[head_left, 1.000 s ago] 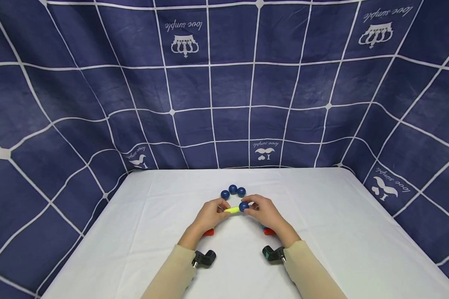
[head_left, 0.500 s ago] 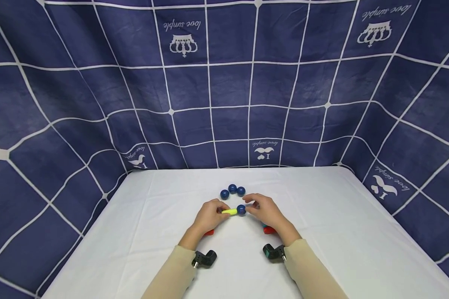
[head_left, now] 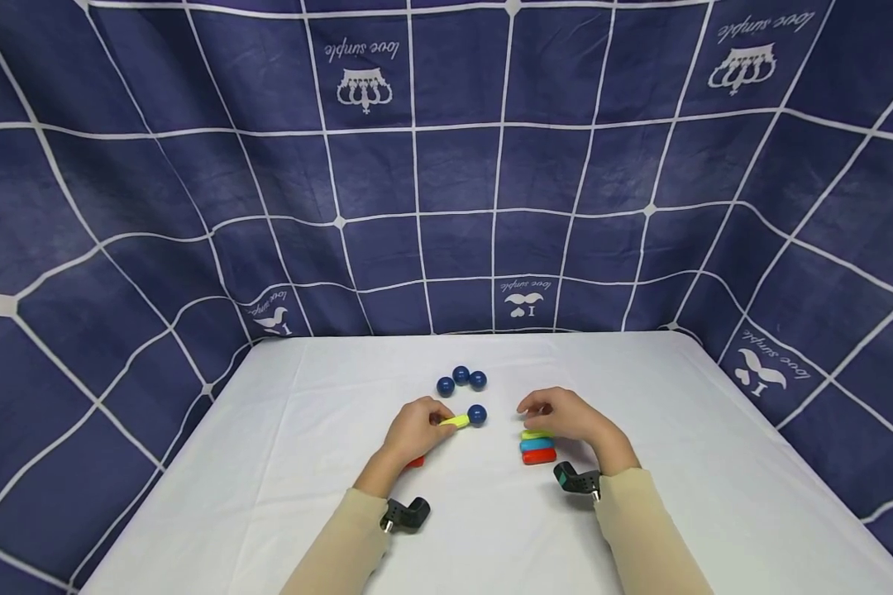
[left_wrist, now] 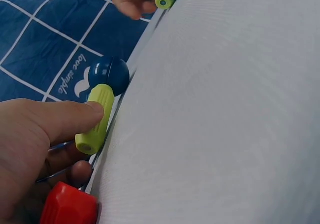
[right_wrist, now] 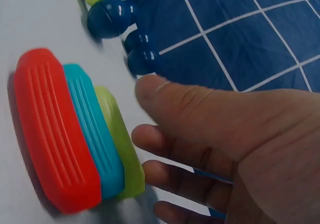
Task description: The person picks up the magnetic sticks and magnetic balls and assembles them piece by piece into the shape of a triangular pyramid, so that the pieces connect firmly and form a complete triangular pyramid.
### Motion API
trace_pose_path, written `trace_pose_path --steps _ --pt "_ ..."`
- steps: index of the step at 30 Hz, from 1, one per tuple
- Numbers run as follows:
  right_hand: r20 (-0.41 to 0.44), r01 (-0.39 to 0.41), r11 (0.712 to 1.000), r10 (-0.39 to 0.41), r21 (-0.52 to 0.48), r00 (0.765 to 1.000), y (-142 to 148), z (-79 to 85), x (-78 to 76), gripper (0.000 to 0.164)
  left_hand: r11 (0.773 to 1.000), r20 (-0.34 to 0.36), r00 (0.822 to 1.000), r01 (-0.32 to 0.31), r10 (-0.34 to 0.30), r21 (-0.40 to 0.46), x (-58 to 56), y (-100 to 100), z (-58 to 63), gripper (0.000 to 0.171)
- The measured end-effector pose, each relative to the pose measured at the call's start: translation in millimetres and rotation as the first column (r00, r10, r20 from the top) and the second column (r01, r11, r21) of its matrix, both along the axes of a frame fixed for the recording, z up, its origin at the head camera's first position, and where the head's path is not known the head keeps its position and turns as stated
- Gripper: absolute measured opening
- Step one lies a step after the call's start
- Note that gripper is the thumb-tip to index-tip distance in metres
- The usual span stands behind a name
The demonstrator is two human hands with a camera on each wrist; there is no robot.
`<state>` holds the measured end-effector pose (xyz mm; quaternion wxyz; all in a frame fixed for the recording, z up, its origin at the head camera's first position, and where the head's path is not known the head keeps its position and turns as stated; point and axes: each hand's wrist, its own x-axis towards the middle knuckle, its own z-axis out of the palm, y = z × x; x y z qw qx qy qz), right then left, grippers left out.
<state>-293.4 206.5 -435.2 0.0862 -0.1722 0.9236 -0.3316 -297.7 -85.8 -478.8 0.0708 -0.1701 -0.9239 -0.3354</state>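
Observation:
My left hand [head_left: 417, 428] pinches a yellow-green magnetic rod [left_wrist: 95, 124] between thumb and fingers. At the rod's far end sits a dark blue ball [head_left: 476, 415], touching it. My right hand [head_left: 568, 415] is over to the right, thumb and fingers apart with nothing between them. Its fingertips are right by another yellow-green rod [right_wrist: 120, 144], which lies alongside a light blue rod [right_wrist: 95, 129] and a red rod [right_wrist: 55, 134] in a row. Under my left hand a red rod [left_wrist: 69, 206] shows, partly hidden.
Three more blue balls [head_left: 460, 376] lie close together farther back on the white-covered table [head_left: 476, 529]. A dark blue curtain [head_left: 454, 173] with white grid lines hangs behind and at both sides. Each wrist wears a small black camera [head_left: 408, 514].
My right hand has let go of the blue ball and moved right and slightly nearer to the row of rods. The ball stays at the end of the rod in my left hand.

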Motion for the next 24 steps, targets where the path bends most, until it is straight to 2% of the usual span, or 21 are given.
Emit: trace_pose_path --steps 6,11,16,24 --pt "0.065 -0.017 0.999 0.014 0.051 0.998 6.0 -0.6 1.0 0.011 1.0 -0.02 1.0 0.011 -0.01 0.013 1.5 -0.6 1.5 0.012" --pt "0.069 -0.018 0.998 0.013 0.066 0.998 6.3 -4.9 0.7 0.004 1.0 -0.018 1.0 0.012 -0.012 0.023 2.2 -0.2 1.0 0.011" --pt "0.033 -0.003 0.998 0.002 0.056 0.999 5.5 -8.9 -1.4 0.003 1.0 -0.008 1.0 0.003 -0.003 0.024 1.5 0.2 -0.3 0.012" --pt "-0.082 0.047 0.997 -0.052 -0.067 0.995 -3.4 -13.2 -4.0 0.004 1.0 -0.002 1.0 -0.002 0.002 0.017 1.9 0.4 -1.1 0.012"
